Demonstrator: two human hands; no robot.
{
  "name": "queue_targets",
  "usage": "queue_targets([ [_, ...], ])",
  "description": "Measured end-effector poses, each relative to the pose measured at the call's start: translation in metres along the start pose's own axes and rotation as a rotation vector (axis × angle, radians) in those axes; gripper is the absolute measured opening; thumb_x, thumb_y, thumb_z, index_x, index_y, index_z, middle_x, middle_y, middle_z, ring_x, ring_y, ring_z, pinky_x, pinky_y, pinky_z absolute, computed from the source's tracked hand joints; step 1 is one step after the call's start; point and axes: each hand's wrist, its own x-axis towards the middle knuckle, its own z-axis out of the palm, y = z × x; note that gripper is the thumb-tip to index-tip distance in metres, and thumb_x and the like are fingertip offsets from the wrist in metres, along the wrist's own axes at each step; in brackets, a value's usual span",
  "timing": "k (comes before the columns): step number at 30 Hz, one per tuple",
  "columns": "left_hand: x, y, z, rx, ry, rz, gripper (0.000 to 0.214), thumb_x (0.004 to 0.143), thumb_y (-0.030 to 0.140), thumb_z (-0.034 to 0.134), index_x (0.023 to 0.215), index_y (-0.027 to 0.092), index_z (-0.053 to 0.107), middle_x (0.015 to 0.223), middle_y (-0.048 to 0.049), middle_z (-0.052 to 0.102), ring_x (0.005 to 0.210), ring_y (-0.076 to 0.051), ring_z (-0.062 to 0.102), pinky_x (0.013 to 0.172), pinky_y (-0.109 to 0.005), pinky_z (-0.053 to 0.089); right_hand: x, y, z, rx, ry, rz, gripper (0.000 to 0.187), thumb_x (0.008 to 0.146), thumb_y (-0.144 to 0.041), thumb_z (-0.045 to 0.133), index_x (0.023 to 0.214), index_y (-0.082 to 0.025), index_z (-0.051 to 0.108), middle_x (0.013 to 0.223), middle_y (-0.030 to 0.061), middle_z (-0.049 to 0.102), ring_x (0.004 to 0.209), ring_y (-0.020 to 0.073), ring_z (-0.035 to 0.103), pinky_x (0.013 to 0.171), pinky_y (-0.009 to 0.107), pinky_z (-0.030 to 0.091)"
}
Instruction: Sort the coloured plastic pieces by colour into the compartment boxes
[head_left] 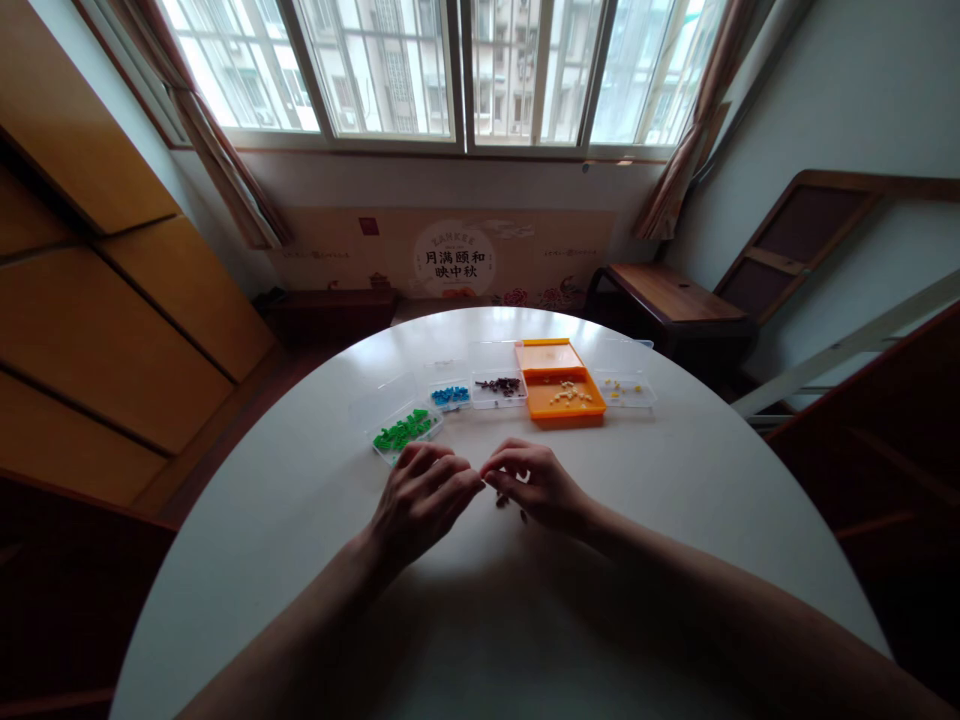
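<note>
Over the middle of the white table (285,560), my left hand (427,490) and my right hand (536,485) meet at the fingertips. Both are closed in a pinch, and whatever lies between the fingers is too small to make out. Small dark pieces (502,500) lie on the table beneath my right hand. Just beyond my left hand is a clear box of green pieces (405,430). Farther back stand a box of blue pieces (450,395), a clear box of dark brown pieces (501,387), and an open orange box (566,411) with cream pieces inside.
A clear box with a few yellow pieces (622,388) stands right of the orange box. Behind the round table is a printed cardboard panel (450,255) under the window. A wooden stool or chair (679,295) stands at the back right, and a wooden cabinet (135,330) at the left.
</note>
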Motion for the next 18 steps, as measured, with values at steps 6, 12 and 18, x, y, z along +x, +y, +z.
queue_targets([
  [6, -0.003, -0.016, 0.0, 0.079, 0.154, -0.212, 0.007, 0.081, 0.02, 0.068, 0.082, 0.022, 0.061, 0.076, 0.0013, 0.067, 0.076, -0.016, 0.056, 0.073, -0.031, 0.041, 0.005, 0.005, -0.016, -0.187, 0.152, -0.054, 0.012, 0.084, -0.025, 0.062, 0.085, -0.018, 0.071, 0.079, 0.0031, 0.063, 0.06, 0.0092, 0.054, 0.057, 0.022, 0.047],
  [12, -0.01, -0.042, -0.002, 0.167, 0.289, -0.525, 0.006, 0.085, 0.023, 0.063, 0.089, 0.02, 0.066, 0.082, -0.0031, 0.068, 0.078, -0.019, 0.057, 0.077, -0.034, 0.046, 0.009, 0.016, -0.041, -0.338, 0.04, -0.032, 0.018, 0.077, -0.016, 0.064, 0.093, -0.018, 0.071, 0.082, 0.0025, 0.065, 0.064, 0.0102, 0.051, 0.062, 0.023, 0.046],
  [18, -0.009, -0.038, 0.002, 0.146, 0.235, -0.519, 0.013, 0.086, 0.022, 0.061, 0.098, 0.018, 0.066, 0.089, -0.0051, 0.067, 0.083, -0.02, 0.057, 0.078, -0.035, 0.048, 0.008, 0.015, -0.049, -0.4, -0.173, -0.032, 0.033, 0.073, -0.003, 0.056, 0.098, -0.018, 0.072, 0.091, 0.0046, 0.064, 0.069, 0.0102, 0.055, 0.063, 0.021, 0.046],
])
